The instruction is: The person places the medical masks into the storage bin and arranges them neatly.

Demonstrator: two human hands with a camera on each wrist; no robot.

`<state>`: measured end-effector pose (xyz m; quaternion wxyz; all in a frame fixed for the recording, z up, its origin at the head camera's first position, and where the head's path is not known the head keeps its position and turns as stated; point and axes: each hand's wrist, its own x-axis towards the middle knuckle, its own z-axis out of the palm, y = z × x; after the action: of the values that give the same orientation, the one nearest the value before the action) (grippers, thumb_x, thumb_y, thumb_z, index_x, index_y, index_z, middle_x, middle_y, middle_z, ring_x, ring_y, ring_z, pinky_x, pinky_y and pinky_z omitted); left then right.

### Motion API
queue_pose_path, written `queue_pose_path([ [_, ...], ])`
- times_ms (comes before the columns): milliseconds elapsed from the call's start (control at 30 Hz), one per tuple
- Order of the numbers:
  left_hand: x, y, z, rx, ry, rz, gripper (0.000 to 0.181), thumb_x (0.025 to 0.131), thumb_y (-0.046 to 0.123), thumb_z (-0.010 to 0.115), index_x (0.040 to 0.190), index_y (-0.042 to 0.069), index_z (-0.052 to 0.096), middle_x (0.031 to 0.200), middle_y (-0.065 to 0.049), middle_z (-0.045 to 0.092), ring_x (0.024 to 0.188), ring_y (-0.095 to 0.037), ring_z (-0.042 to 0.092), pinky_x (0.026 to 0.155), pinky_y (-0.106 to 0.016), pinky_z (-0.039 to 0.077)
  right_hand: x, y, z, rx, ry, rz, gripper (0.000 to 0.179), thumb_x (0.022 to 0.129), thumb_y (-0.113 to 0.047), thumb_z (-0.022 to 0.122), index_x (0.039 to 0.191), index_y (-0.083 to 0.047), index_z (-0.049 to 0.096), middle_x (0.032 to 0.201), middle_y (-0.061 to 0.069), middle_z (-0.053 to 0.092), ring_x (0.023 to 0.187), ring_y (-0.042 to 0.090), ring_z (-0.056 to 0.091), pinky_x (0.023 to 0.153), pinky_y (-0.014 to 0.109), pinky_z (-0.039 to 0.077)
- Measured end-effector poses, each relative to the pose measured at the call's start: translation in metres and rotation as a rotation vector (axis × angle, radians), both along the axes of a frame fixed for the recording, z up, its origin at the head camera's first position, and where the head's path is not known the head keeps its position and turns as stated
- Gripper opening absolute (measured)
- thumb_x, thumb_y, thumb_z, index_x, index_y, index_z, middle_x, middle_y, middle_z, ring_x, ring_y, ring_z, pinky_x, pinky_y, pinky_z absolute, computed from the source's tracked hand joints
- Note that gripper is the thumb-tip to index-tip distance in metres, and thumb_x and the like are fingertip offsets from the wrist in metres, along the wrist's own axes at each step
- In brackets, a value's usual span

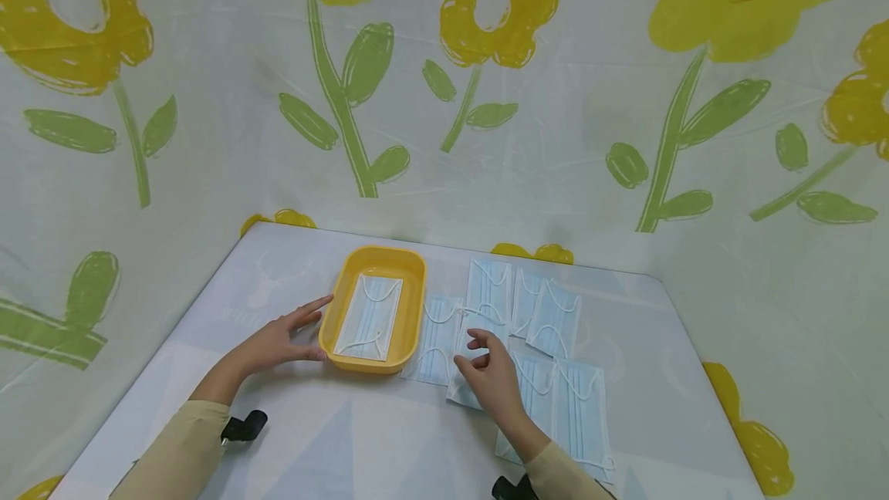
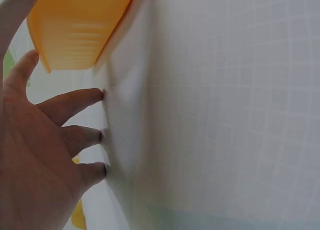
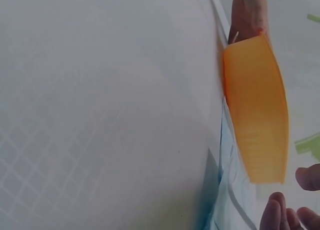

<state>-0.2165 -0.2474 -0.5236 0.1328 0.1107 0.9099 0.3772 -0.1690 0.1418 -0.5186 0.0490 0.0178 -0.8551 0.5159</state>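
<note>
Head — tray (image 1: 411, 315) — long axis fore-aft

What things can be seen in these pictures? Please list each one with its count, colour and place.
Tray: 1, yellow, on the table
Tray mask: at least 1, light blue, inside the tray
Loose masks: at least 7, light blue with white loops, on the table right of the tray, partly overlapping
Table: 1, pale, under everything
Backdrop: white with yellow-green flowers, around the table
Wrist devices: 2, black, at the wrists
Sleeves: 2, beige, on the forearms
Left hand: 1, bare, beside the tray
Right hand: 1, bare, over the loose masks
</note>
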Motion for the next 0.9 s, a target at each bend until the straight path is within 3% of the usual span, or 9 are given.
queue_pose_path([
  [500, 0.0, 0.0, 0.001, -0.009, -0.007, 0.008, 0.107, 0.077, 0.055, 0.084, 0.162, 0.033, 0.024, 0.156, -0.023, 0.042, 0.146, -0.055, 0.025, 0.105, -0.082, 0.024, 0.012, 0.012, -0.001, -0.006, 0.008, -0.019, 0.048, 0.089, -0.012, 0.079, 0.132, -0.004, 0.06, 0.112, 0.013, 0.064, 0.077, 0.013, 0.061, 0.064, 0.022, 0.055],
  [900, 0.001, 0.002, 0.002, -0.001, -0.016, 0.007, 0.107, 0.076, 0.055, 0.085, 0.162, 0.034, 0.025, 0.155, -0.024, 0.043, 0.146, -0.055, 0.025, 0.107, -0.082, 0.023, 0.021, 0.025, -0.005, 0.018, -0.028, -0.09, 0.048, 0.09, -0.012, 0.079, 0.134, -0.008, 0.059, 0.112, 0.009, 0.064, 0.078, 0.014, 0.061, 0.065, 0.022, 0.056],
])
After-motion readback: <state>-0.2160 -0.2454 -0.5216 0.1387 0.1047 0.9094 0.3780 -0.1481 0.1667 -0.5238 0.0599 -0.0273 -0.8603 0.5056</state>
